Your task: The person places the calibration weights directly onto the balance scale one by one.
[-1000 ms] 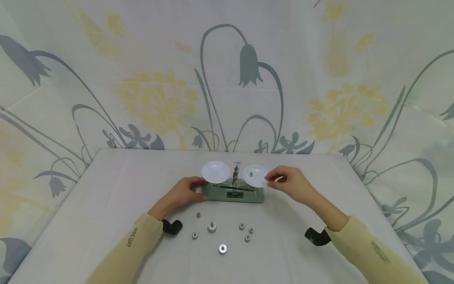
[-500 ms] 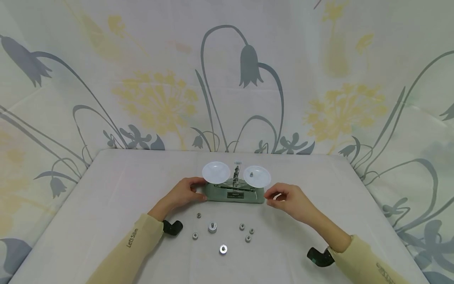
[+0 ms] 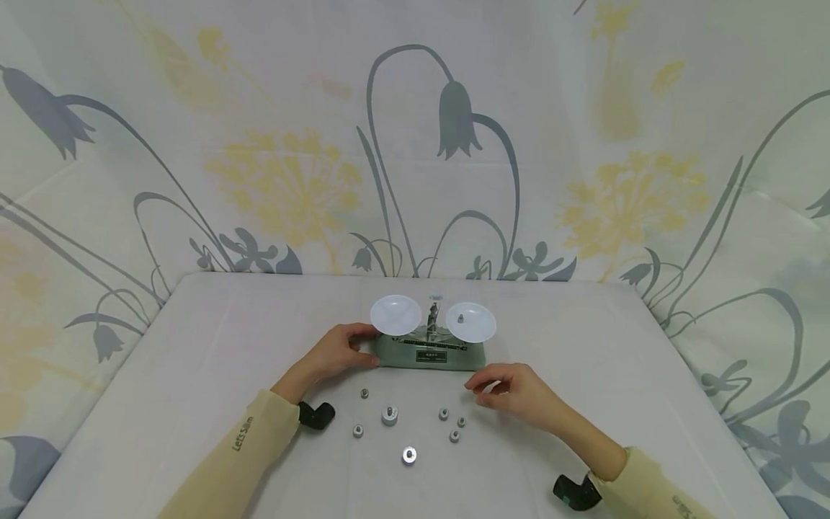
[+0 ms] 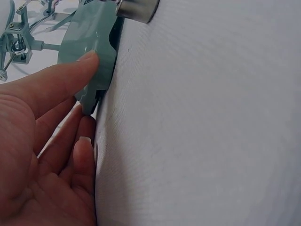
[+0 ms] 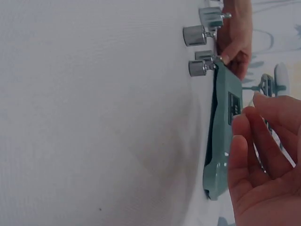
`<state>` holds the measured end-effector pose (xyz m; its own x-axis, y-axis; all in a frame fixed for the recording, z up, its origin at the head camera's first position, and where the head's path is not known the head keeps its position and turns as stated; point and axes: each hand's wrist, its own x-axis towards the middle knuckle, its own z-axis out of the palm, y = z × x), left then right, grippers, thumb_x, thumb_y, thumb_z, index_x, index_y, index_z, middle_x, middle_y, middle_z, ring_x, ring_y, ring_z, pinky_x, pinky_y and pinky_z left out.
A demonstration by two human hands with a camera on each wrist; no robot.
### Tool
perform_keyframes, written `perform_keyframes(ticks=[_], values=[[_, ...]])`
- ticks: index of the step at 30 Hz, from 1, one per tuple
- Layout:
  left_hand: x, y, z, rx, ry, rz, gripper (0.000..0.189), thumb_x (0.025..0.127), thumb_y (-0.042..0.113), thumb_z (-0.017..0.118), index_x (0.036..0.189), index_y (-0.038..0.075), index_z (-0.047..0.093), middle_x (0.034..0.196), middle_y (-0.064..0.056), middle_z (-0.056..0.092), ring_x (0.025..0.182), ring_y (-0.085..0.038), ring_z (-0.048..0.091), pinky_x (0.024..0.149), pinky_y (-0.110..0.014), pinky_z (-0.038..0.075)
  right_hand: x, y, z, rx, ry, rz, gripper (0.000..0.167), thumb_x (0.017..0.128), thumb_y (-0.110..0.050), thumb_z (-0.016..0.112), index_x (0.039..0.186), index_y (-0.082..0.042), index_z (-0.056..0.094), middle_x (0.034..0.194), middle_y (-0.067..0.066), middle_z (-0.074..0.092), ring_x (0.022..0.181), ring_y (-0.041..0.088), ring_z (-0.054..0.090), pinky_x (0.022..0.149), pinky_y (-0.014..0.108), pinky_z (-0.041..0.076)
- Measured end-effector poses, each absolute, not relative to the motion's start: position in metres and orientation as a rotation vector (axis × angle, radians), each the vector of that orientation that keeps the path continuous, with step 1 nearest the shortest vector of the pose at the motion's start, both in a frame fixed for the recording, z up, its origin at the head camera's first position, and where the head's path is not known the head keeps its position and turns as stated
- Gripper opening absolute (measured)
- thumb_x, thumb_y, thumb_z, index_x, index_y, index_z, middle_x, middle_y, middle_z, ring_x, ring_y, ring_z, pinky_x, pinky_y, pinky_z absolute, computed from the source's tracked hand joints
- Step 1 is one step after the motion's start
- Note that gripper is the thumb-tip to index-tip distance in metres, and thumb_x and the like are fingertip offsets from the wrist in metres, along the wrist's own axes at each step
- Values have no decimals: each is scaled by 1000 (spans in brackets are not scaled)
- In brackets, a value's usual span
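A green balance scale (image 3: 402,353) with two white pans stands toward the back of the table. My left hand (image 3: 337,352) grips the left end of its base; in the left wrist view the thumb lies on the green base (image 4: 87,40) and the fingers are at its end. A small metal weight (image 3: 460,318) sits on the right pan (image 3: 478,330); the left pan (image 3: 395,315) holds nothing visible. My right hand (image 3: 515,393) hovers in front of the base's right corner, fingers loosely bent, holding nothing, as the right wrist view of this hand (image 5: 268,160) also shows.
Several metal weights are spread over the white cloth in front of the scale, among them a larger weight (image 3: 390,416) and a shiny weight (image 3: 409,455) nearest me. A flower-patterned cloth (image 3: 292,180) rises behind the table (image 3: 227,324).
My right hand has come away from the right pan, moving down toward me and a little left. The left hand stays on the base. The weight on the right pan has not moved.
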<state>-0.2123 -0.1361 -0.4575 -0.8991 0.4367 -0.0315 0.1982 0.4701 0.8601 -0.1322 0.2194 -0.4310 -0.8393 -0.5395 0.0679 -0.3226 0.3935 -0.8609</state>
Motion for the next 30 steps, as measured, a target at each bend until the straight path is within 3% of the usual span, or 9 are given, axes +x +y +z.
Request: perform_keyframes(ticks=[12, 30], values=[[-215, -134, -457, 563, 2497, 1376, 58, 77, 10, 84, 131, 2, 63, 132, -12, 62, 122, -29, 54, 97, -42, 43, -124, 212, -446, -787, 2390, -1415, 21, 84, -2, 76, 104, -3, 74, 102, 7, 72, 92, 19, 65, 79, 28, 53], [-213, -136, -458, 541, 2487, 1389, 58, 78, 10, 84, 132, 2, 63, 133, -12, 62, 122, -28, 54, 98, -43, 42, -123, 209, -458, -901, 2341, -1393, 18, 83, -2, 77, 99, -10, 76, 97, -1, 73, 88, 11, 64, 76, 26, 53]])
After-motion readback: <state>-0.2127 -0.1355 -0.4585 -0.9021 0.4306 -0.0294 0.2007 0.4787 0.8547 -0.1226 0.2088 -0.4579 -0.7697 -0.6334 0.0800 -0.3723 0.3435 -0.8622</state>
